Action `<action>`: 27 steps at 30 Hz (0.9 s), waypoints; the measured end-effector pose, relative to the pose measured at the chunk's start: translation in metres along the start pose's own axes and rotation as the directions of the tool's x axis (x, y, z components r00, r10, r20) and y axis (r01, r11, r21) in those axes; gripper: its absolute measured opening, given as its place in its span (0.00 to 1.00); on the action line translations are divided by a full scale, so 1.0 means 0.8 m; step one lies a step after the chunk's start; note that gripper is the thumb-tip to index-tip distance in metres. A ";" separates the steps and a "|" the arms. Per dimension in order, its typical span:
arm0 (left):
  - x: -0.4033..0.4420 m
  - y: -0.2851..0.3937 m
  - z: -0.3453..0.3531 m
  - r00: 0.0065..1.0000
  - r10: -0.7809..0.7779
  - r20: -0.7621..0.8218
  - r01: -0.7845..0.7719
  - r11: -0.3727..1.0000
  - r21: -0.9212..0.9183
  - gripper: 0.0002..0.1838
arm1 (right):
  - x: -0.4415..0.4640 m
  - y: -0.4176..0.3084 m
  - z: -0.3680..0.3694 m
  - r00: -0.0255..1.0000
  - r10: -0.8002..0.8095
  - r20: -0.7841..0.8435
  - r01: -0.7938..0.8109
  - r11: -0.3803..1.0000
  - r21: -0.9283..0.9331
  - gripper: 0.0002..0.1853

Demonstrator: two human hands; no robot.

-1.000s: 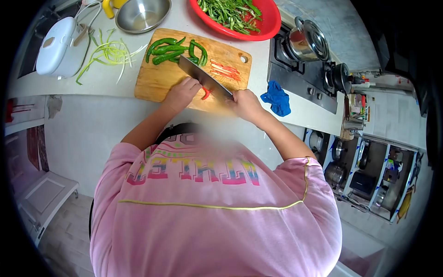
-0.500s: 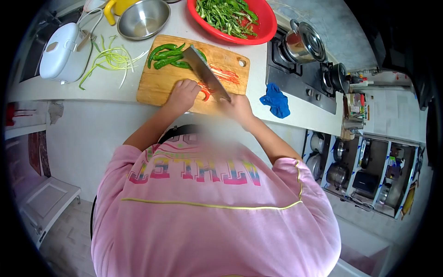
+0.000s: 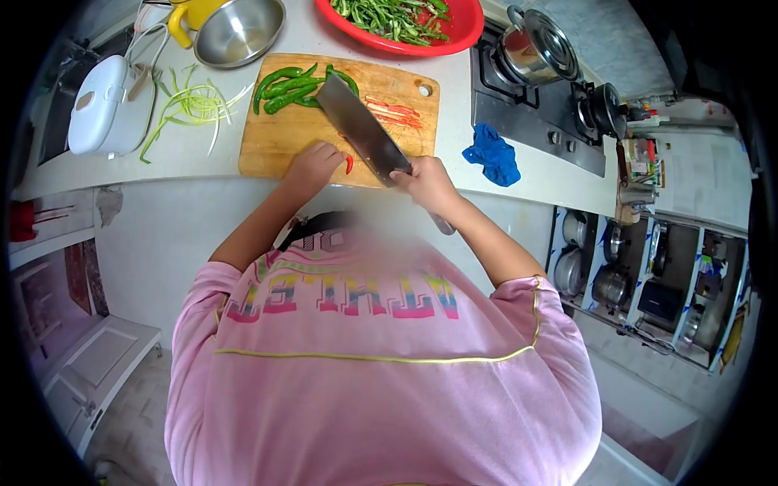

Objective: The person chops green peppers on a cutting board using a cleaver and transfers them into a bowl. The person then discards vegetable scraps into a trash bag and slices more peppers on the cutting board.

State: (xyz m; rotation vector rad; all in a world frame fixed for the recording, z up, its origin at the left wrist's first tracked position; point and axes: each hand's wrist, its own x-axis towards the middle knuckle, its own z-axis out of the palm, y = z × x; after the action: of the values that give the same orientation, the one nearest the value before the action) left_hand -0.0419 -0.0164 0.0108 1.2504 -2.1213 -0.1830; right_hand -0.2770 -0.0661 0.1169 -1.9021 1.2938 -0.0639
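1. Cleaver (image 3: 356,125) sits in the right hand (image 3: 427,185), fingers wrapped round the handle, whose end pokes out past the palm. The blade slants over the cutting board (image 3: 263,154), its broad side showing; I cannot tell whether its edge touches wood.
2. The left hand (image 3: 314,167) is low over the board's near side, fingers bent and close together; whether they pinch anything, I cannot tell.
3. A red pepper piece (image 3: 349,164) lies between left fingertips and blade, near the board's front edge.
4. As I judge it, those fingertips could be nicked if the blade swings left, and the small, smooth piece could skid off.
5. Beyond the blade are red strips (image 3: 393,112) and whole green peppers (image 3: 284,87).
6. Around the board, the pale desk (image 3: 194,162) carries a red basin (image 3: 468,34), steel bowl (image 3: 241,34) and blue cloth (image 3: 492,154).
7. Rightward stand a stove (image 3: 523,130) with a lidded pot (image 3: 545,50), and open racks (image 3: 628,283) holding pans below.
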 end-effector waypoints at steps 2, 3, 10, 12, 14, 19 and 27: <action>-0.007 0.002 0.000 0.999 0.017 -0.028 -0.016 0.999 0.029 0.08 | 0.000 -0.001 0.006 0.998 -0.061 0.017 0.061 0.998 -0.023 0.14; -0.009 0.003 0.000 0.999 0.025 -0.043 -0.023 0.999 0.044 0.08 | -0.001 -0.002 0.008 0.999 -0.046 0.023 0.047 0.999 -0.024 0.14; -0.015 0.008 -0.005 0.993 0.066 -0.099 -0.059 0.996 0.072 0.06 | 0.001 -0.009 0.017 0.998 0.007 0.065 -0.005 1.000 -0.030 0.14; -0.014 0.008 -0.003 0.994 0.043 -0.101 -0.036 0.996 0.077 0.05 | -0.002 -0.022 0.012 0.993 0.074 0.089 -0.077 0.997 0.026 0.14; -0.011 0.012 -0.004 0.996 0.017 -0.088 -0.005 0.992 0.127 0.06 | -0.003 -0.030 0.007 0.987 0.117 0.110 -0.125 0.989 0.077 0.14; -0.005 0.017 -0.006 0.991 0.000 -0.130 0.014 0.994 0.112 0.06 | 0.004 -0.029 0.004 0.996 0.031 0.088 -0.020 0.992 -0.125 0.13; -0.007 0.011 -0.003 0.991 0.018 -0.133 -0.006 0.996 0.088 0.05 | 0.013 -0.032 0.007 0.992 -0.052 0.114 0.089 0.932 -0.352 0.10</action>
State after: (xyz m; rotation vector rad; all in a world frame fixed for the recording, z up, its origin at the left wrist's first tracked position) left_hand -0.0454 -0.0068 0.0138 1.2633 -2.0399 -0.0012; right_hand -0.2501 -0.0670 0.1257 -2.2263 1.2285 0.2465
